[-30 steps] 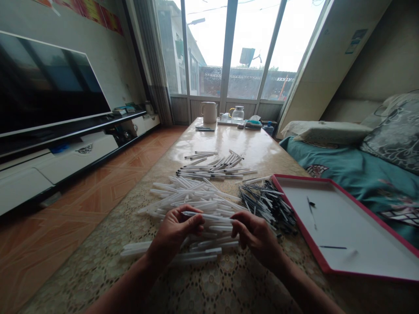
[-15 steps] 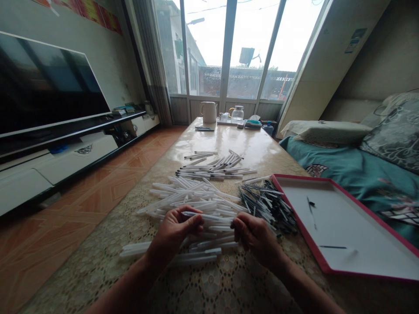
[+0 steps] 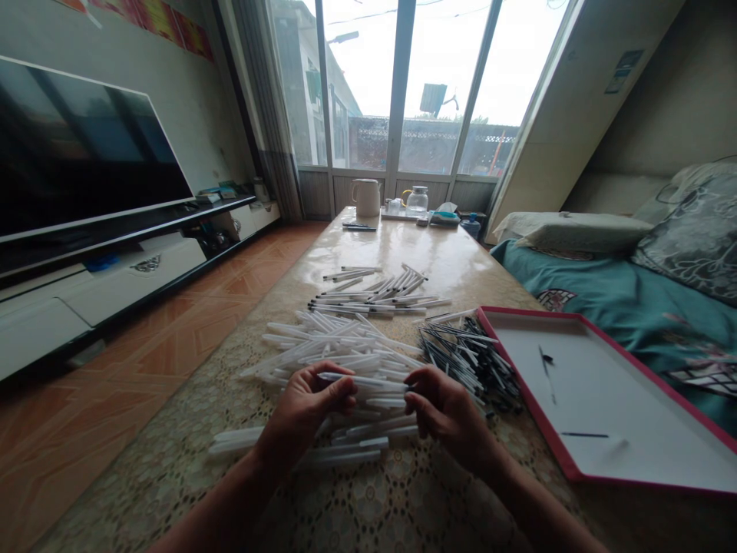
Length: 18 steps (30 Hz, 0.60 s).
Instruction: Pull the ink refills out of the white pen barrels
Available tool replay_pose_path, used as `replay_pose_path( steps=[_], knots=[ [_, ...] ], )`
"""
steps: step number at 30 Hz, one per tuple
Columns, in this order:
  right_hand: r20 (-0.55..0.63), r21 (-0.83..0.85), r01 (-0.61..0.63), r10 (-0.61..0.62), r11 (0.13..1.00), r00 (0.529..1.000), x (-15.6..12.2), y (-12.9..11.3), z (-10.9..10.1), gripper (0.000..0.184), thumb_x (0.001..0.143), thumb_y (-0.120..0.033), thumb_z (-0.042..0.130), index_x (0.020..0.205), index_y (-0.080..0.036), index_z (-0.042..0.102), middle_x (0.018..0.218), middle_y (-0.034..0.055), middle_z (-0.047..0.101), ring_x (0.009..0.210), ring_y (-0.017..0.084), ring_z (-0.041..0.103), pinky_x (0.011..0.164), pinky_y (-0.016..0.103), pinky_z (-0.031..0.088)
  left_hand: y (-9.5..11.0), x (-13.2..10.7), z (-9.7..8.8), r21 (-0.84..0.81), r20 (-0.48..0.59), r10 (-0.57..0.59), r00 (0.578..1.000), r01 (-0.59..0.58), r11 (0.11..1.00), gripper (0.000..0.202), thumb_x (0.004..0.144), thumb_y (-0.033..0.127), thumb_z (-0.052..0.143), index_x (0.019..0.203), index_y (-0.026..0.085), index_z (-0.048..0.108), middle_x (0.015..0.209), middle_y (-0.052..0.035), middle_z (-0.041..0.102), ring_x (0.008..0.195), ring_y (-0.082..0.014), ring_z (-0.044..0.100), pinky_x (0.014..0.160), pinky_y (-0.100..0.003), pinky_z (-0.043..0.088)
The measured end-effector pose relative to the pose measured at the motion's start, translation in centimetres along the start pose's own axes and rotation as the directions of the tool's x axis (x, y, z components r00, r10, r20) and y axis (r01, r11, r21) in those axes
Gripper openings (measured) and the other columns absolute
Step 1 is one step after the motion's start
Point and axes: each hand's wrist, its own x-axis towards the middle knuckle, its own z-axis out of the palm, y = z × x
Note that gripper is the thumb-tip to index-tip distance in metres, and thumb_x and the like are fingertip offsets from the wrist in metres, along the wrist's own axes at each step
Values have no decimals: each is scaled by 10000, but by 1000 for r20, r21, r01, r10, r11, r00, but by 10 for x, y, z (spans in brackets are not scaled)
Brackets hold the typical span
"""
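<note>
My left hand (image 3: 308, 408) pinches a clear pen barrel (image 3: 362, 380) near its left end and holds it level above the table. My right hand (image 3: 446, 411) is closed at the barrel's right end; what its fingers grip there is hidden. Both hands hover over a heap of clear pen barrels (image 3: 339, 353). A pile of dark refills (image 3: 469, 361) lies just right of that heap. Farther back lies a group of assembled pens (image 3: 374, 292).
A red-rimmed white tray (image 3: 599, 399) with a few loose refills sits at the right. At the table's far end stand a white kettle (image 3: 367, 197) and a glass jug (image 3: 418, 201). A bed with teal cover (image 3: 604, 292) borders the right; a television (image 3: 80, 153) stands left.
My right hand has shifted slightly left along the barrel's end. My left hand keeps the same hold.
</note>
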Motion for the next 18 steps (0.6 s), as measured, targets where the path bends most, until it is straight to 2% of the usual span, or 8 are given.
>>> replay_pose_path(
  steps=[2,5,7,9,11,16,18],
  knots=[
    [23,15,-28,28,999,999,0,0,0,329,890,-487,529,901,-161,565,657,-10,618,398,60,494,374,166,364,0,0,0,9,4,3,1000,-3,1000,303,580,318,862,744,130,689,546,-11,687,490,-112,619,480,-180,500],
    [51,-24,-42,43,999,998,0,1,0,450,935,-536,394,780,-151,567,565,-11,598,327,48,433,332,166,279,2,-1,2,20,12,12,1000,-12,1000,280,600,304,852,748,129,690,553,-11,686,491,-109,615,482,-179,496],
    [42,-28,-36,37,999,998,0,1,0,415,925,-524,431,762,-161,549,561,-23,587,337,52,443,342,168,289,2,-1,2,17,11,10,1000,-11,1000,282,594,299,855,746,130,688,551,-11,685,486,-108,610,481,-181,496],
    [25,19,-41,41,999,999,1,0,0,325,883,-493,538,826,-173,540,614,-32,595,384,62,486,369,170,338,2,-1,2,9,6,2,1000,-2,1000,293,583,305,861,742,131,687,549,-10,684,485,-107,608,480,-182,497],
    [29,74,-59,57,996,998,1,-1,1,311,850,-477,597,905,-177,540,657,-34,608,407,65,508,382,169,364,2,-1,2,11,7,-2,1000,2,1000,295,584,312,860,742,132,688,550,-10,682,490,-106,609,483,-180,497],
    [70,64,-86,81,994,994,0,1,1,429,924,-537,427,785,-150,551,603,-10,616,325,42,451,319,154,275,0,-1,1,39,30,13,999,-14,999,261,622,301,841,756,137,689,566,-12,691,501,-104,615,492,-175,494],
    [58,64,-76,73,995,996,0,0,1,418,909,-539,456,762,-156,540,597,-14,612,337,51,475,322,157,297,0,0,0,31,26,12,1000,-13,999,261,623,299,842,757,138,686,560,-8,689,496,-101,613,490,-173,493]
  ],
)
